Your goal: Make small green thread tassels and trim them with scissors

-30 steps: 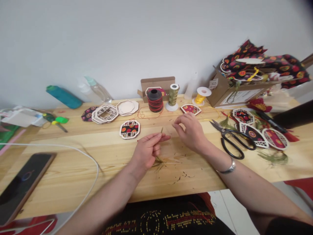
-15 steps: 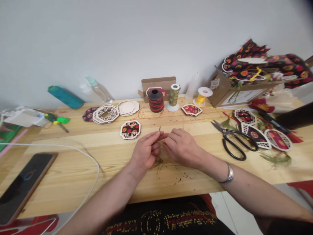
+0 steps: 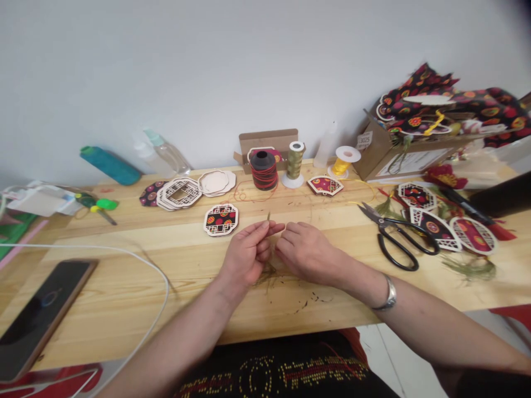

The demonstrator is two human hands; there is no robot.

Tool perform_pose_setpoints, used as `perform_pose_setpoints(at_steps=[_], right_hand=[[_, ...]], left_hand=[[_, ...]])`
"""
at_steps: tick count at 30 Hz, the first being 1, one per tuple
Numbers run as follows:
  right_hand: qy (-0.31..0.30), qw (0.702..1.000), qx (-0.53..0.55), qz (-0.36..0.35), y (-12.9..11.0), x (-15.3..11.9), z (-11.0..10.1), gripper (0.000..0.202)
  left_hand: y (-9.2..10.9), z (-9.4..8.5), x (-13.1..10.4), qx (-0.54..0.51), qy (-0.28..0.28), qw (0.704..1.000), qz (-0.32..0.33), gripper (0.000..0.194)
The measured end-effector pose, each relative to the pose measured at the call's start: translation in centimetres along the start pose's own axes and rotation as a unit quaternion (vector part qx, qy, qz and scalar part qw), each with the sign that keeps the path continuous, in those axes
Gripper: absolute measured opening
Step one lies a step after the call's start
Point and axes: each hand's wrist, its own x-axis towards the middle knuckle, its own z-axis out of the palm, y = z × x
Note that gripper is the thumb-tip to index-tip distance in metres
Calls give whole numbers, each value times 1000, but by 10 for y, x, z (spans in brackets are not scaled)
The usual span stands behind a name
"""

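Olive-green thread tassel (image 3: 268,251): a thin bundle of fibres pinched in the left hand (image 3: 248,255) above the middle of a pale wooden table (image 3: 124,287). Its long axis runs roughly away from the person, with a short tied tip poking up past the fingertips toward the wall and frayed loose ends fanning out below the palm onto the wood. The left hand's thumb and fingers are closed on the bundle. The right hand (image 3: 305,251) sits just beside it, fingers curled in and touching the left fingertips at the tassel; whether it actually grips the fibres cannot be told.

Just beyond the left hand lies an octagonal wooden lattice ornament backed with black and red floral fabric (image 3: 220,219). Farther back stand a spool of black and red cord (image 3: 263,169) and a spool of olive-green thread on a white base (image 3: 294,163). To the right, well apart from the hands, lie black-handled scissors (image 3: 396,236). A dark smartphone (image 3: 39,309) lies at the left near edge, beside a white cable (image 3: 160,276).
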Motion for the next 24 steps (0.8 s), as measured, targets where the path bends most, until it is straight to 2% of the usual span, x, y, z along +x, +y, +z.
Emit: perform_pose_setpoints(at_steps=[4,7,10,12,15,17,24], right_hand=[[-25,999,25,16,-1,-1,-2,20],[-13,988,86,129,-2,2,-7,20],[4,942,198,272,-1,6,-10,18],[-8,903,292,316,-1,8,-9,18],[-32,850,416,321,-2,8,-4,20],[-29,835,448,319,-2,7,-1,20],[-19,845,418,334,-1,9,-1,21]], left_hand=[[1,1,0,-2,0,1000,7,17],[2,3,-1,0,6,1000,18,17],[2,5,-3,6,14,1000,27,18],[1,6,-3,11,19,999,29,18],[0,6,-4,16,20,999,28,18],[-1,6,-4,17,17,999,26,18],[-1,5,-6,27,-2,999,23,20]])
